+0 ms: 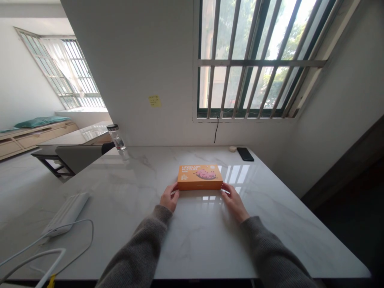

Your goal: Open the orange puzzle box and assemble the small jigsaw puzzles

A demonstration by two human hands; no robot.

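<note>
An orange puzzle box [192, 185] lies flat on the white marbled table, its top printed with "LEVEL UP! PUZZLES" and a pink picture. My left hand [169, 197] grips the near left corner of the box, fingers along its side and thumb toward the front. At the opposite near corner, my right hand [235, 201] holds the right side in the same way. The fingertips are partly hidden behind the box edges. Grey knitted sleeves cover both forearms.
A white power strip [67, 212] with cables lies at the left of the table [192, 248]. Toward the back stand a clear bottle [117, 138] on the left and, on the right, a black phone [245, 154] beside a small round white item [232, 149]. A barred window is above.
</note>
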